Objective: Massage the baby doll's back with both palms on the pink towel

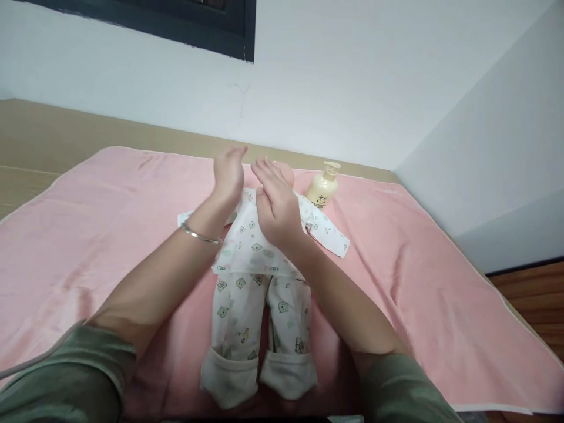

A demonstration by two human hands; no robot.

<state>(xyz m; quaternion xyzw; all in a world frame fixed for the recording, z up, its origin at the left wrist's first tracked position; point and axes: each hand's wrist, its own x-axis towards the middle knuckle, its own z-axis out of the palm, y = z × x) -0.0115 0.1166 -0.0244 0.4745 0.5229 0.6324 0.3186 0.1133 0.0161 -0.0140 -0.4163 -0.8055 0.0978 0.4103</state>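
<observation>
My left hand (229, 173), with a silver bangle at the wrist, is raised with its fingers stretched out and nothing in it. Close to its right, my right hand (277, 202) is also spread flat and holds nothing; a small gap parts the two. Below them lies a doll dressed in a white printed top (247, 247) and matching trousers (240, 311) with turned-up cuffs. Its round pinkish head (284, 171) shows partly behind my right hand. A pump bottle of pale yellow liquid (322, 188) stands just right of the head.
A pink blanket (145, 205) is spread under the doll, over a tan surface (44, 129). A white wall (330, 88) rises behind it, with a dark window frame (211, 29) at upper left. Brown wood (535, 299) shows at the right edge.
</observation>
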